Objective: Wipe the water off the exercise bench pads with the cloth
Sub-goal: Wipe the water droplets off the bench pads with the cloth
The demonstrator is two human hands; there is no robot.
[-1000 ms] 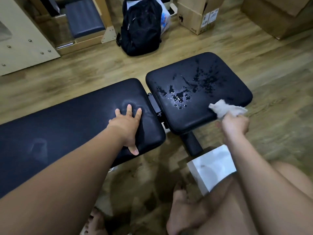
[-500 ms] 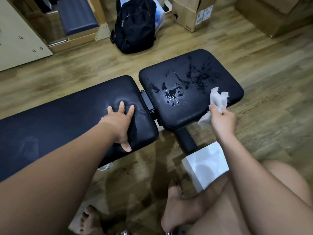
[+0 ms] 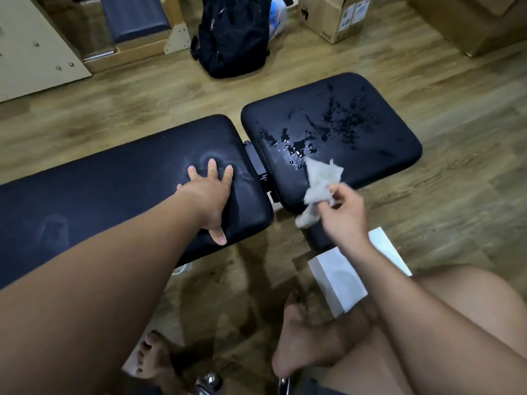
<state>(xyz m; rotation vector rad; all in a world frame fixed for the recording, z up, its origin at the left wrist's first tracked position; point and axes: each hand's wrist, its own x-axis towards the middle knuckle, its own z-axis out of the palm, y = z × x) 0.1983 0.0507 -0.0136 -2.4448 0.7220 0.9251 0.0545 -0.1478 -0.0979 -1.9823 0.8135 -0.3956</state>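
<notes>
left hand flat, fingers spread, pressing long pad just left of seat pad | water pooled on seat pad's near-left part | cloth crumpled over seat pad's near edge, pinched by right hand | white box on floor in front of seat pad

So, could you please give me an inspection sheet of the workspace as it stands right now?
Surface: wooden floor under both pads.
Job's things: small pad is wet, with water drops across its middle; long pad shows no drops; white cloth is over the small pad's near edge.
Clutter: white box on the floor by the person's legs.
Hands: left hand lies flat on the long pad, fingers spread; right hand pinches the white cloth.
Cables: nothing seen.
Surroundings: black backpack, cardboard boxes, padded wooden frame.
</notes>
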